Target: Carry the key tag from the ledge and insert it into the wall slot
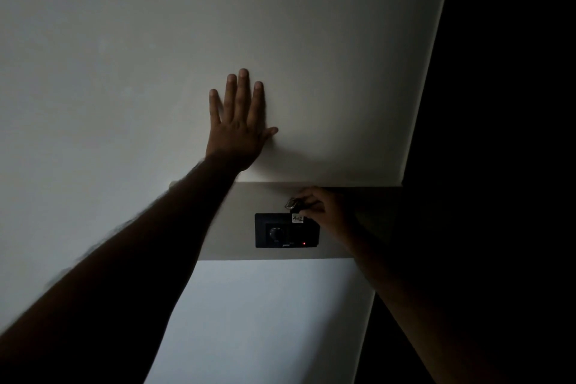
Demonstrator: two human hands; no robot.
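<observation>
Pinched in the right hand (324, 209), the tag (297, 217) sits at the top edge of the black panel (286, 230); left hand (238, 131) lies flat and empty on the wall (124, 40); keep the tag square, press gently into the slot.

A pale wall (124, 40) carries a black switch panel (286, 230) mounted on its beige band (237, 227).
</observation>
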